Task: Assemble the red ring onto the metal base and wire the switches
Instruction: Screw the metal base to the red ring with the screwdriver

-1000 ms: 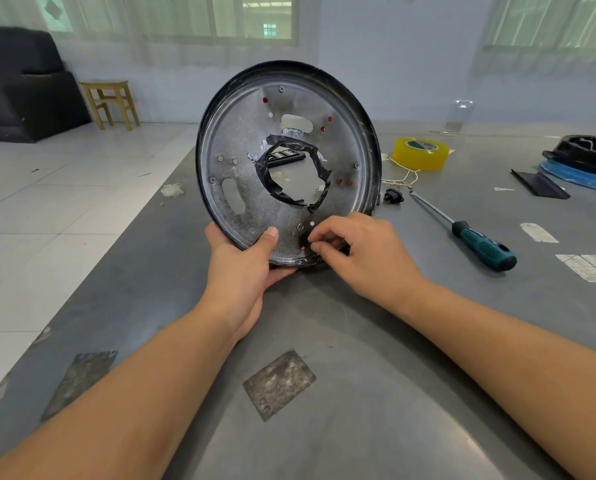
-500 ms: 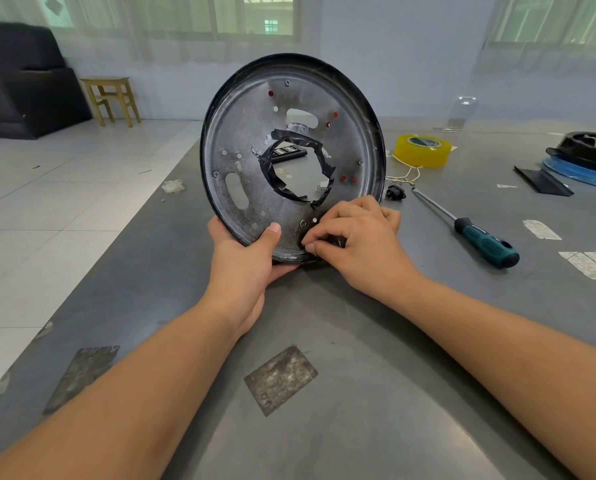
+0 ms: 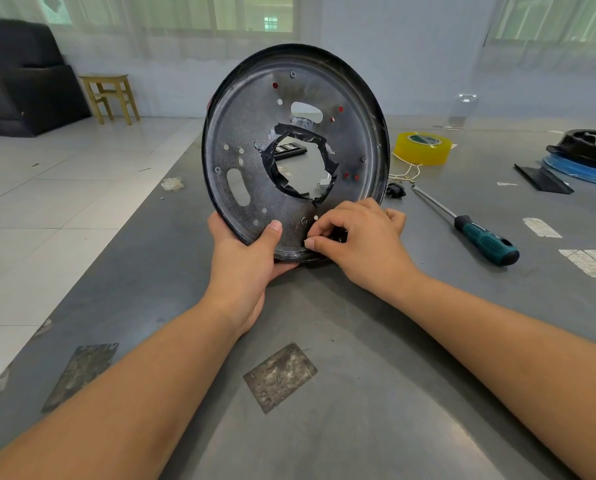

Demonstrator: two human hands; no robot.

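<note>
A round metal base (image 3: 255, 133) stands on edge on the grey table (image 3: 376, 393), its bare underside facing me, black tape lining its centre hole. Red from the ring (image 3: 275, 85) behind it shows through small holes; a red sliver peeks past the left rim. My left hand (image 3: 246, 261) grips the base's lower rim, thumb pressed on the metal face. My right hand (image 3: 355, 242) has its fingers curled at the lower right rim, pinching a small dark part that I cannot make out.
A green-handled screwdriver (image 3: 482, 237) lies to the right, with a small black plug (image 3: 395, 190) and thin wire beyond it. A yellow tape roll (image 3: 423, 147) sits farther back. A black and blue assembly (image 3: 587, 157) is at the far right. The table's left edge runs diagonally.
The base has tilted slightly and shifted with my view. My right hand has crept a little along the lower rim, fingers still working the same spot. My left hand keeps its grip.
</note>
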